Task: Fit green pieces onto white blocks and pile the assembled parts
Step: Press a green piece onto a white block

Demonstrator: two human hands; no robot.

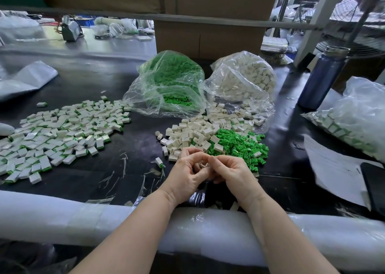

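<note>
— Where does the work sit right now?

— Just this side of the loose white blocks (pixel 187 135), the left hand (pixel 188 177) and right hand (pixel 231 175) meet fingertip to fingertip, fingers curled round a small pale part (pixel 202 165). It looks like a white block; whether a green piece is in there too, I cannot tell.

— And the next piece to reach for?

— The loose green pieces (pixel 239 146) lie just right of the white blocks and ahead of the hands, nearer the right hand. Small, matt, cross-shaped. The blocks are boxy and smooth.

— The finished ones?

— Far left of the white blocks — the assembled pile (pixel 60 132), white boxes with a green edge, spread flat. The left hand is nearer it.

— Further back?

— Behind the white blocks, a crinkled clear bag of green pieces (pixel 166 82) beside a bag of white blocks (pixel 243 80).
</note>
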